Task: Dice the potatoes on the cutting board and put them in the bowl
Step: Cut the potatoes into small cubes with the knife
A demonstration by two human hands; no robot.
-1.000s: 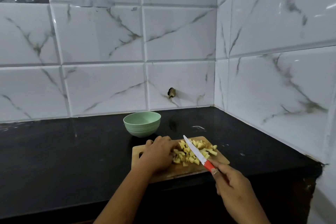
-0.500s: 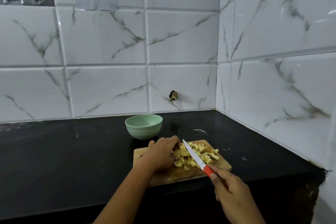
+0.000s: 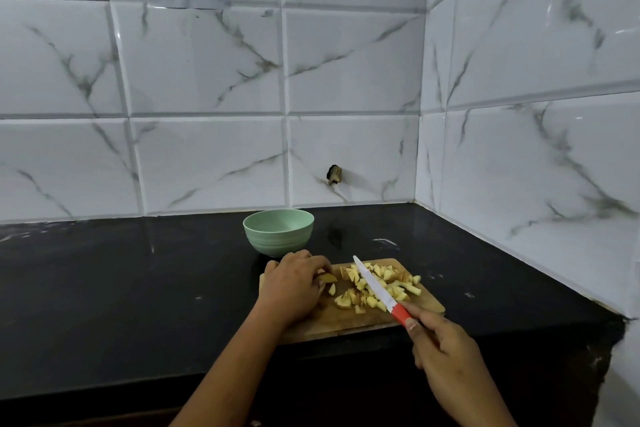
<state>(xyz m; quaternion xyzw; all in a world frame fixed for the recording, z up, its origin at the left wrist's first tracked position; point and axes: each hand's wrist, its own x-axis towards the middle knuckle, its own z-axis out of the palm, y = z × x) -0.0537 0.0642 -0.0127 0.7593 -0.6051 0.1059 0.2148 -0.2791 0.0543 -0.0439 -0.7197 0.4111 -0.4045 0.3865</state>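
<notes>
A potato piece (image 3: 327, 277) is pinched under the curled left hand (image 3: 294, 284) at the cutting board's (image 3: 346, 326) nine o'clock, apparently steadied for cutting. The knife (image 3: 375, 288) is gripped by the right hand (image 3: 446, 354), its blade slanted over the diced potatoes (image 3: 403, 289). The bowl (image 3: 278, 232) is kept near, at eleven o'clock.

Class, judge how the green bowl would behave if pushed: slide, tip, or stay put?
The green bowl looks empty, so probably light. On the glossy counter it would likely slide. Its base, narrower than its rim, might let it tip.
</notes>
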